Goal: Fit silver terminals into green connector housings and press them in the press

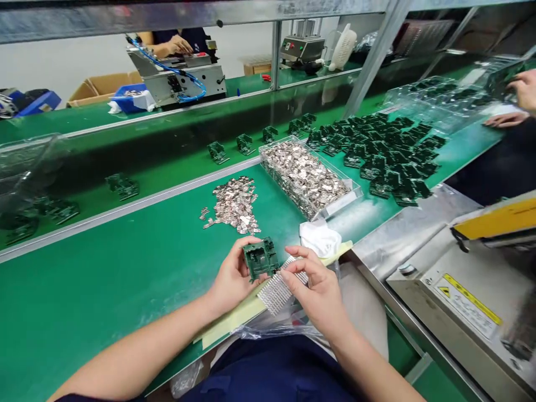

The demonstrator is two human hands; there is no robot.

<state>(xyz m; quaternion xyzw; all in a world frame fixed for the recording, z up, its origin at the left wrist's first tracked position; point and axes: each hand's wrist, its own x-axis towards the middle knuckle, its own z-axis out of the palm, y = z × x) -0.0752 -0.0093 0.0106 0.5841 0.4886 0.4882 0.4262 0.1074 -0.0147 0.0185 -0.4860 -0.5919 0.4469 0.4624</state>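
Note:
My left hand (233, 279) is closed around a dark green plastic housing (262, 259) above the table's near edge. At the housing's right side, the thumb and index finger of my right hand (316, 287) are pinched together. Whatever is between those fingertips is too small to make out. Under my right hand lies a sheet of small silvery pieces set in rows (275, 294), partly hidden by the fingers. Beyond my hands, a loose pile of small metal pieces (237, 205) lies on the green table, left of a clear plastic bin (330, 209) full of similar pieces.
Many green housings (385, 151) lie heaped at the right. Several more (245, 144) stand along the strip behind the metal rail. A white cloth (320, 239) lies near my right hand. A metal machine (456, 290) stands at right. Another person's hands (523, 92) are at far right.

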